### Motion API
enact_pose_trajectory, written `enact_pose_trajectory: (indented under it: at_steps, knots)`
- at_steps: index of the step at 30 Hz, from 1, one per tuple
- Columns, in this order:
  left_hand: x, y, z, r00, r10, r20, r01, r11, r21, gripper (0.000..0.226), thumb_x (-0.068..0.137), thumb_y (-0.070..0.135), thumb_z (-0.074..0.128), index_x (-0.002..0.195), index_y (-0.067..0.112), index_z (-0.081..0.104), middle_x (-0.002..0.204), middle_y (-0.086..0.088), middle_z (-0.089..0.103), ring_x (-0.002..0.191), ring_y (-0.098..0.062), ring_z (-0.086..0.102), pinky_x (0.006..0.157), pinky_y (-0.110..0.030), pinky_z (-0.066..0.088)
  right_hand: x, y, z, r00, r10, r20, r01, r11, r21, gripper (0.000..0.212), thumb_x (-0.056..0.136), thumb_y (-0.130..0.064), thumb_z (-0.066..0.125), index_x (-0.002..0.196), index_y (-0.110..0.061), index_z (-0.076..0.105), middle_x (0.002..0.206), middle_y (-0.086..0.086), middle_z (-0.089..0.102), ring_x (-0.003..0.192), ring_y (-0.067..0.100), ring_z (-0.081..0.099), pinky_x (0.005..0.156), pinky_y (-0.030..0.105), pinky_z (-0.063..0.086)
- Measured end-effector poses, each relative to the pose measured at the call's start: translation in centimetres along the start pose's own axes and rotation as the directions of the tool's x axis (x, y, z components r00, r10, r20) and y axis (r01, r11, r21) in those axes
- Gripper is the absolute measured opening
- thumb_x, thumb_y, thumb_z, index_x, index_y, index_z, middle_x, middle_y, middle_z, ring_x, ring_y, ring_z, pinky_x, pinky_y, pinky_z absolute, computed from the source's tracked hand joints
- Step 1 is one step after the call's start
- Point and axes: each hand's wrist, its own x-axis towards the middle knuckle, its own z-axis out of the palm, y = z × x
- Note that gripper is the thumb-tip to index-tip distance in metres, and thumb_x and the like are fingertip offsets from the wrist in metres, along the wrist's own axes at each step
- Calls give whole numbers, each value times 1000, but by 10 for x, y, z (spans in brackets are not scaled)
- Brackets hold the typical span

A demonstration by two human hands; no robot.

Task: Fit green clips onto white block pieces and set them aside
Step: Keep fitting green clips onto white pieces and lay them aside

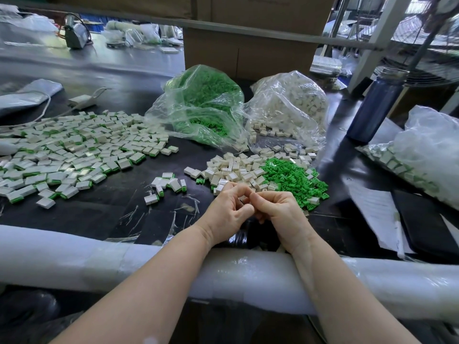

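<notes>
Nearest the camera, both forearms are laid across a white foam-wrapped rail (pixel 74 254) at the edge of the dark bench (pixel 104 207). Just beyond it, the left hand (pixel 227 209) and right hand (pixel 278 211) are brought together with fingers curled, fingertips touching; a small piece seems to be pinched between them, but what it is cannot be told. Directly behind the hands lie a loose heap of white block pieces (pixel 238 170) and, to its right, touching it, a heap of green plastic clips (pixel 293 180). To the left, a wide spread of assembled white-and-green blocks (pixel 74 147) is seen. Farther back stand a clear bag of green clips (pixel 203 105) and a clear bag of white blocks (pixel 290 105).
</notes>
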Motion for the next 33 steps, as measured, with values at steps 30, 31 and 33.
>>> enact_pose_trajectory:
  at_steps: [30,31,33]
  knots:
    - [-1,1,1,1000,4,20,-4,1000,-13,32,84,-5,52,75,26,50,98,-5,42,65,-8,42,68,-10,39,0,2,-1,1000,20,-14,-20,1000,3,20,87,-10,59,72,1,69,52,3,54,45,5,44,45,14,36]
    - [-1,1,1,1000,4,21,-4,1000,-9,32,84,-4,52,75,27,50,98,-5,42,66,-9,42,68,-10,39,0,2,-2,1000,22,-18,-22,1000,3,20,87,-10,60,72,1,69,52,4,54,45,5,43,45,14,35]
    - [-1,1,1,1000,-1,25,1,1000,-10,31,84,-4,52,75,26,50,99,-5,42,68,-11,43,70,-12,40,0,2,-2,999,26,-24,-26,1000,6,20,86,-10,60,72,0,70,52,4,54,44,5,43,44,14,35]
